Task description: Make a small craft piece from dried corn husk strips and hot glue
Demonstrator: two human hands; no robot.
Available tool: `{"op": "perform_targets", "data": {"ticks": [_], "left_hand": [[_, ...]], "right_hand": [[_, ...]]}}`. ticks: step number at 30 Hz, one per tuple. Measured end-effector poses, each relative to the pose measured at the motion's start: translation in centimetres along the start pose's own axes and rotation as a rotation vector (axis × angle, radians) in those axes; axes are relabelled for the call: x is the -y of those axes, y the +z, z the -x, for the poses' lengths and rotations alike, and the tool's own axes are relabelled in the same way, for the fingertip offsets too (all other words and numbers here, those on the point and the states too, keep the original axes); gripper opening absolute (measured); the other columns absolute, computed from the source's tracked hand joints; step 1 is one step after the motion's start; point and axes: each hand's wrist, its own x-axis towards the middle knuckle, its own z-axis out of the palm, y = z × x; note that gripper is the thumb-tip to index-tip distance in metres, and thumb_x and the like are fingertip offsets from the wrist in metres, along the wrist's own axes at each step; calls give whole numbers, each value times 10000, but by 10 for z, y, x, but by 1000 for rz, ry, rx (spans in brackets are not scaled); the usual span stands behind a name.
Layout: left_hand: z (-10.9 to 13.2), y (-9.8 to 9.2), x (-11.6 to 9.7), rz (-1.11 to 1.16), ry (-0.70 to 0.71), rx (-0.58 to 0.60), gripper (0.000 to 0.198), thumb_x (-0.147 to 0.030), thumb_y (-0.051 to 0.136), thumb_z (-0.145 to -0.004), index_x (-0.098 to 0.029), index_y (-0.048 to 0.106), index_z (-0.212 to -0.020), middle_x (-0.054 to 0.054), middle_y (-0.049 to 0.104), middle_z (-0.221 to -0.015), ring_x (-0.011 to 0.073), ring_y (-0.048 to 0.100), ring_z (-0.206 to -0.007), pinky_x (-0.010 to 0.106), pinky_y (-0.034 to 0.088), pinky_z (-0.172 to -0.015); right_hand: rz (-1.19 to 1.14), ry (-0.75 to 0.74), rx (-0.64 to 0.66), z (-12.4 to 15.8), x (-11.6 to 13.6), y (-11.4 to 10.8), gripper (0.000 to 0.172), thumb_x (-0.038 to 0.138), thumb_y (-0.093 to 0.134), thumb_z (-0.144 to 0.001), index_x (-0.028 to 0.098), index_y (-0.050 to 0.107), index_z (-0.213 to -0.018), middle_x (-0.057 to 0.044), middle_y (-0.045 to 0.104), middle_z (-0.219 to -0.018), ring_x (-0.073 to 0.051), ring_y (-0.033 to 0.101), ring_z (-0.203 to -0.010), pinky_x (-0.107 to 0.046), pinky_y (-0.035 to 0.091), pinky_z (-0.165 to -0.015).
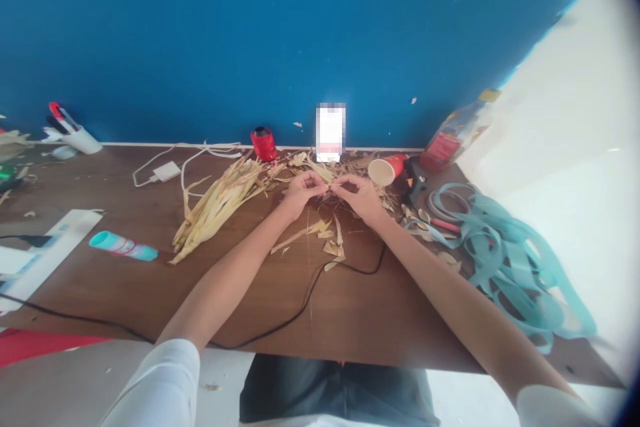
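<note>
My left hand [303,191] and my right hand [361,195] meet over the table's middle, fingertips almost touching. Both are closed in a pinch on a small pale strip of dried corn husk [328,188], mostly hidden by the fingers. Loose husk scraps [333,248] lie on the table just in front of my hands, and more are piled behind them. To the left of my left hand rests a large bundle of dried corn husks [215,210]. A lit phone [331,132] leans upright against the blue wall beyond my hands.
Behind stands a red roll [263,144]. On the right are a tipped red paper cup [383,172], a bottle [450,137] and tangled teal ribbon [520,253]. On the left lie a teal tube [123,246] and a white charger [167,172]. A black cable [305,303] crosses the front.
</note>
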Motion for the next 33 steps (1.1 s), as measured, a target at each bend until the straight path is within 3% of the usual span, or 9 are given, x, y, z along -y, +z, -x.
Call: {"op": "perform_targets", "data": {"ticks": [7,12,27,33], "left_hand": [[0,0,-1,-6,4,23,292,-234,796,-604,-147,561,-756,-41,591,-649,83,574,-595,230,448,-635],[-1,-1,1,-3,9,32,292,-223,789,-618,-143,575,-801,-37,600,-641,82,577,-586,223,446,-633],[-2,-2,2,0,-11,1,327,-225,800,-597,-144,575,-820,-34,609,-636,87,584,-585,226,448,-637],[-2,-2,2,5,6,8,315,-209,790,-616,-134,592,-849,-29,607,-640,81,585,-588,215,450,-631]], "right_hand": [[43,-24,46,-1,2,-3,264,447,699,-746,191,679,-809,-9,667,-730,-133,574,-635,-269,459,-620],[30,-38,96,-1,1,-3,264,446,666,-780,187,666,-833,-24,678,-810,-153,609,-735,-273,474,-684],[77,-30,62,-1,1,-1,289,451,640,-788,172,677,-853,-31,670,-816,-147,587,-713,-253,456,-634],[102,-71,68,-1,2,-2,266,431,634,-801,172,686,-840,-34,683,-832,-157,607,-754,-268,469,-698]]}}
